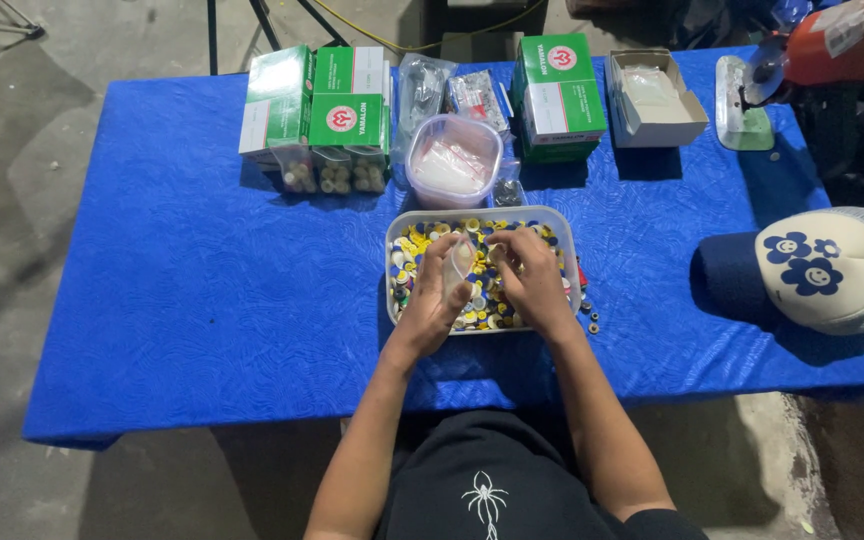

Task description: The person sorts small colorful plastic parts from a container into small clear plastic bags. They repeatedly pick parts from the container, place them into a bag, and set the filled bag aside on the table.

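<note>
A small clear plastic bag [459, 262] is pinched by the left hand [439, 300] above the white rectangular tray of small coloured caps [562, 225] on the blue-clothed desk [202, 280]. The right hand [530, 280] fingers are curled at its mouth. It is judged light, limp and slippery, best held at the rim.

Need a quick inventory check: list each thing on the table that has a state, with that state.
Left hand: over the tray, holding a small clear bag.
Right hand: over the tray, fingers curled at the bag's mouth.
Clear bag: held upright, open or shut unclear.
White tray: open, full of coloured caps.
Round plastic tub: lid on.
White carton: open.
Green boxes: closed, stacked.
Cap: lying crown up.
</note>
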